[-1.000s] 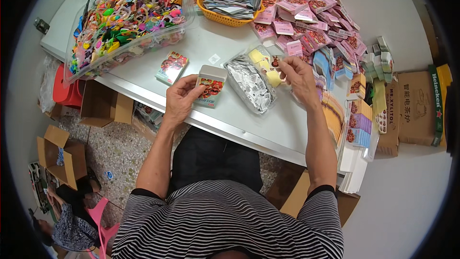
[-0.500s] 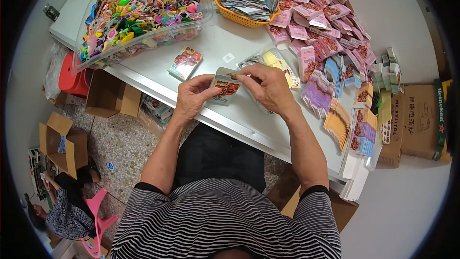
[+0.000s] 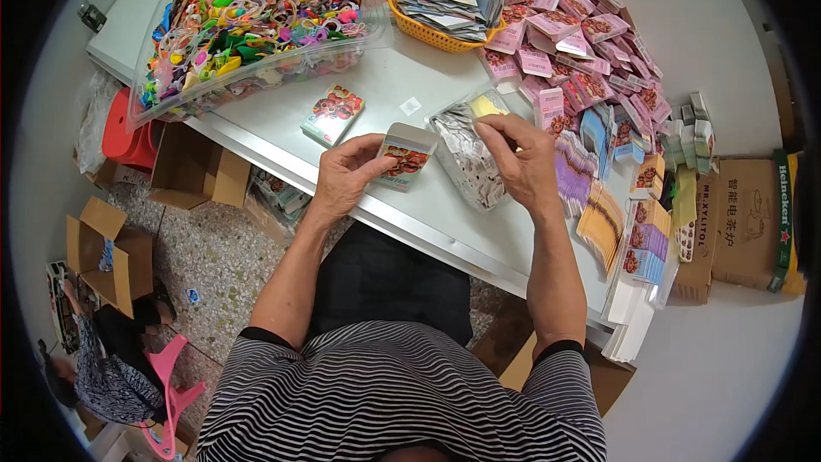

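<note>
Between the thumb and fingers of my left hand [image 3: 349,178] is a small open box [image 3: 404,164], pale green with red fruit printed on its front. Its top flap stands up, and what lies inside is hidden. My right hand [image 3: 523,162] hangs over a clear plastic tray [image 3: 445,109], thumb and fingers drawn together. Whatever those fingers may hold is too small to make out. Small white packets [image 3: 479,167] fill much of the tray, with yellow slips [image 3: 487,104] at its far end. A closed box [image 3: 333,115] of the same kind lies on the table beyond my left hand.
A large clear bin [image 3: 248,68] of colourful trinkets stands far left. Beyond my hands are a yellow basket [image 3: 440,34] of flat packets and a heap of pink boxes [image 3: 581,43]. Purple cartons [image 3: 575,167] and orange cartons [image 3: 603,227] line the right. A person [image 3: 115,368] sits lower left.
My right hand has moved from the box's opening rightward to above the clear tray. The box stays in my left hand, its opening now uncovered.
</note>
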`<state>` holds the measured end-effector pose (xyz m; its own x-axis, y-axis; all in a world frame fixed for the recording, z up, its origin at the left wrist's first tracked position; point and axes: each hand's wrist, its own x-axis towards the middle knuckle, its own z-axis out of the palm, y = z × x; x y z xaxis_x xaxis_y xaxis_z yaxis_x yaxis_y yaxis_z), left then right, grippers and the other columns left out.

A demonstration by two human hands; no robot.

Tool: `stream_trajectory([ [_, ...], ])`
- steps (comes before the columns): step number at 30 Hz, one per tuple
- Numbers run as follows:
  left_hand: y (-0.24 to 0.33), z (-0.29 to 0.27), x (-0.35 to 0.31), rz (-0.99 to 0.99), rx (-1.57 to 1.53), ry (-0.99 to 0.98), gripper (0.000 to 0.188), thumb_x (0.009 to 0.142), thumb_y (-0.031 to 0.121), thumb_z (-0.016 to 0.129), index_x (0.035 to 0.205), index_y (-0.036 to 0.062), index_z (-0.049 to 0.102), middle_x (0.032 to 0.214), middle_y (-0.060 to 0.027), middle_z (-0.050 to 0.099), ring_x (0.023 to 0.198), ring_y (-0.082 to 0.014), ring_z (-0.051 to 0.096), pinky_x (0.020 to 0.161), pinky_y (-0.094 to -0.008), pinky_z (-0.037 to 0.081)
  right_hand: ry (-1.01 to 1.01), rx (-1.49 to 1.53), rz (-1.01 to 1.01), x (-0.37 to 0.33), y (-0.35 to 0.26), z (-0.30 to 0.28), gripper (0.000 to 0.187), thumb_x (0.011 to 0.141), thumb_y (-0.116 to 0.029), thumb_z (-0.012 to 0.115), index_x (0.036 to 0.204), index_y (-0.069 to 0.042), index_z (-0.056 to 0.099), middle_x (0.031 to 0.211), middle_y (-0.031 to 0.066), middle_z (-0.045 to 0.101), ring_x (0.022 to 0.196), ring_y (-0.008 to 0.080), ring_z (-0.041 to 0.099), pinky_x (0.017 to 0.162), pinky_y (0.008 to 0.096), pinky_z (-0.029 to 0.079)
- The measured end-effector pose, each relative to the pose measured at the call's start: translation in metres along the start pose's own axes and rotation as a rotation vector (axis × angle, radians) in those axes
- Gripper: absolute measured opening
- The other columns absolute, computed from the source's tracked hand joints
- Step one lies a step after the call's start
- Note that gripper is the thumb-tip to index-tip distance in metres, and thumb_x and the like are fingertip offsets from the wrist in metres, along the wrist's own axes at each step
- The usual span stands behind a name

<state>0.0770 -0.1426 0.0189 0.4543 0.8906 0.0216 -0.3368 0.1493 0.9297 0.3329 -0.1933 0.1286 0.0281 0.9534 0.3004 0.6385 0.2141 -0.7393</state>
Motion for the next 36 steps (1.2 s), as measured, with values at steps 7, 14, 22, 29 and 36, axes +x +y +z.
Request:
stream_trajectory([
  [7, -0.009, 0.019, 0.007, 0.022, 0.059, 0.123, 0.033, 0.094, 0.002, 0.069, 0.125, -0.0039, 0.061, 0.108, -0.0091, 0.071, 0.097, -0.0137, 0.066, 0.089, -0.0285, 0.054, 0.164, -0.110, 0.114, -0.009, 0.031, -0.048, 0.016, 0.093, -0.013, 0.070, 0.100, 0.001, 0.074, 0.084, 0.0059, 0.070, 0.069, 0.0089, 0.059, 0.063, 0.0243, 0.047],
  [14, -0.013, 0.046, 0.014, 0.084, -0.017, 0.226, 0.035, 0.096, 0.001, 0.064, 0.130, -0.0036, 0.056, 0.116, -0.0126, 0.070, 0.102, -0.0167, 0.067, 0.091, -0.0301, 0.054, 0.301, -0.109, 0.220, -0.020, 0.079, -0.112, 0.019, 0.095, -0.015, 0.067, 0.101, 0.002, 0.073, 0.082, 0.0059, 0.068, 0.071, 0.0102, 0.060, 0.067, 0.0258, 0.048],
  [22, -0.015, 0.063, 0.027, 0.037, 0.033, 0.176, 0.035, 0.100, 0.007, 0.061, 0.133, -0.0011, 0.053, 0.115, -0.0098, 0.069, 0.100, -0.0162, 0.069, 0.086, -0.0316, 0.058, 0.187, -0.152, 0.193, -0.021, 0.094, -0.128, 0.017, 0.093, -0.013, 0.068, 0.102, 0.001, 0.072, 0.088, 0.0083, 0.068, 0.074, 0.0135, 0.062, 0.066, 0.0274, 0.049],
  [29, -0.017, 0.061, 0.028, 0.023, 0.068, 0.214, 0.026, 0.101, 0.012, 0.063, 0.123, 0.0003, 0.062, 0.101, -0.0037, 0.071, 0.084, -0.0070, 0.064, 0.073, -0.0216, 0.050, -0.005, -0.277, -0.142, -0.002, 0.077, -0.096, 0.018, 0.087, -0.014, 0.073, 0.101, -0.003, 0.071, 0.110, 0.0124, 0.068, 0.094, 0.0294, 0.066, 0.080, 0.0370, 0.053],
  [36, -0.017, 0.042, 0.025, -0.021, 0.054, 0.178, 0.035, 0.098, 0.008, 0.067, 0.129, -0.0053, 0.059, 0.114, -0.0105, 0.070, 0.101, -0.0138, 0.066, 0.092, -0.0275, 0.052, -0.090, -0.446, -0.151, 0.008, 0.068, -0.061, 0.024, 0.084, -0.020, 0.076, 0.102, -0.005, 0.071, 0.120, 0.0138, 0.065, 0.110, 0.0323, 0.061, 0.093, 0.0440, 0.049],
])
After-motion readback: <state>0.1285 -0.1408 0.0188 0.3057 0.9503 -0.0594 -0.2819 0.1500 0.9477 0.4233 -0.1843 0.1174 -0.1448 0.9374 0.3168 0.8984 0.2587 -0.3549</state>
